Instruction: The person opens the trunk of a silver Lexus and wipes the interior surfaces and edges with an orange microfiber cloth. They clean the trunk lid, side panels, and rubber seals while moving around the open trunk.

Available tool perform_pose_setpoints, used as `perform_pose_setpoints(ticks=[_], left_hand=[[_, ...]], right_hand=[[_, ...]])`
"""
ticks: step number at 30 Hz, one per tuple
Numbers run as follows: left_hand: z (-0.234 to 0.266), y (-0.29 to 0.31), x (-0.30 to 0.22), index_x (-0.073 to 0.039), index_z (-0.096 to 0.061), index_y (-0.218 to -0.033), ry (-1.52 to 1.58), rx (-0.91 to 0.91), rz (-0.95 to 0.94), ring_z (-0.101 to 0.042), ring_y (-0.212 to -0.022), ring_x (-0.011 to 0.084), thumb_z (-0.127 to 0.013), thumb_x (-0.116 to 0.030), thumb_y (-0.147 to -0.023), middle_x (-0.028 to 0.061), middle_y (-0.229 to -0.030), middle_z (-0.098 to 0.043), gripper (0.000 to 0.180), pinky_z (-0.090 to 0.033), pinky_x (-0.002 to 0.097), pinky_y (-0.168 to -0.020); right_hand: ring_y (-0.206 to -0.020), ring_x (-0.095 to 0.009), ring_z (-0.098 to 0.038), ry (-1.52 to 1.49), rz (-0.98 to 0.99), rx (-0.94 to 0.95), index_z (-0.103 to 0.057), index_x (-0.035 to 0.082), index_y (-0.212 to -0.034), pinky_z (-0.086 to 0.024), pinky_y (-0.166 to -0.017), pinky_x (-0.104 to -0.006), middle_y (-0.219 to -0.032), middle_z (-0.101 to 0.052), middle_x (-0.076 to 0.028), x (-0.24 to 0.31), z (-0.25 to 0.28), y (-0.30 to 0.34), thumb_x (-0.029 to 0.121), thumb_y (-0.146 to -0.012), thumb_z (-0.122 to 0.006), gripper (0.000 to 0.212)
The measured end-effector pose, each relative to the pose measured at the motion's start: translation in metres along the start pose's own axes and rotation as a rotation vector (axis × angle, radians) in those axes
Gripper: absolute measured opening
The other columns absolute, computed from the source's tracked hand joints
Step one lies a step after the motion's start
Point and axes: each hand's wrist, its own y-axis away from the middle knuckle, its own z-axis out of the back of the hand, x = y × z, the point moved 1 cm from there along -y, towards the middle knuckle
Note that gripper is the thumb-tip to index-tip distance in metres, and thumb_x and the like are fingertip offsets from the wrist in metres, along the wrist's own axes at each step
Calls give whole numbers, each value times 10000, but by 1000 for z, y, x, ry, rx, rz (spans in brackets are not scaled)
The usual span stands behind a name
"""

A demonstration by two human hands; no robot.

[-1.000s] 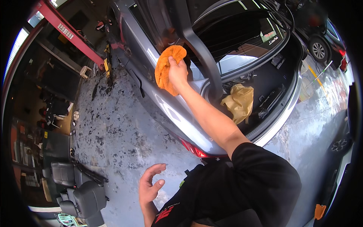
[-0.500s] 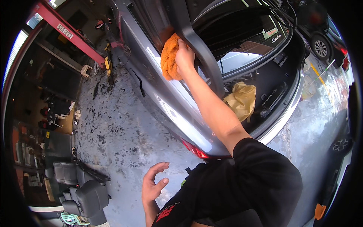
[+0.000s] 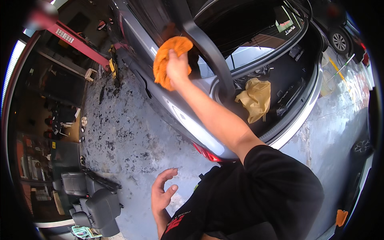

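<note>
My right hand [image 3: 178, 69] grips a bunched orange cloth [image 3: 162, 66]. The cloth lies against the rear side of a grey car [image 3: 176, 110], by its dark side window, where a faint orange reflection shows. Beside my right arm, a black curved frame [image 3: 210, 54] edges the car's raised tailgate. Lower down, my left hand [image 3: 162, 194] hangs in front of my black shirt, away from the car. Its fingers are bent and apart from the thumb, with nothing in them.
In the boot lies a crumpled tan bag [image 3: 256, 100]. Grey car seats [image 3: 98, 210] stand on the worn floor [image 3: 120, 148] at lower left. A red lift post [image 3: 76, 44] rises at far left. Another dark car [image 3: 339, 42] is at upper right, and an orange cloth [image 3: 341, 218] at lower right.
My right hand and the orange cloth have moved left along the side of the car. My left hand has stayed nearly in place.
</note>
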Motion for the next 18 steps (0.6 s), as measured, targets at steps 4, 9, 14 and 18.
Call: perform_pose_setpoints(ticks=[4, 9, 14, 18], left_hand=[[-4, -9, -3, -9, -615, -1353, -82, 89, -28, -606, -1265, 254, -816, -324, -874, 120, -1332, -676, 609, -424, 416, -1083], [2, -3, -8, -1, -616, -1347, -82, 13, -36, -604, -1260, 245, -813, -323, -881, 115, -1330, -678, 600, -423, 410, -1082], [3, 13, 0, -3, -618, -1347, -71, -19, 24, -606, -1258, 239, -820, -323, -876, 112, -1329, -679, 604, -427, 407, -1085], [0, 16, 8, -7, -620, -1349, -55, -32, 77, -609, -1266, 242, -821, -304, -874, 113, -1332, -679, 595, -431, 409, -1091]], right_hand=[[-1343, -344, -554, -61, -119, 193, -406, -26, -1496, -390, -1155, -413, -1443, -573, -215, -40, -31, 62, 135, -1026, -569, 523], [-1372, -414, -446, -87, 440, 105, -472, -23, -1428, -347, -1167, -466, -1508, -398, -245, 14, -35, 84, 133, -1004, -612, 473], [-1348, -486, -413, 456, 1002, 77, -576, 20, -1349, -321, -1143, -550, -1471, -445, -245, 33, -20, 23, 109, -912, -682, 458], [-1304, -482, -454, 482, 1009, 89, -623, 45, -1284, -334, -1114, -578, -1430, -507, -207, -3, -1, 22, 134, -938, -660, 359]])
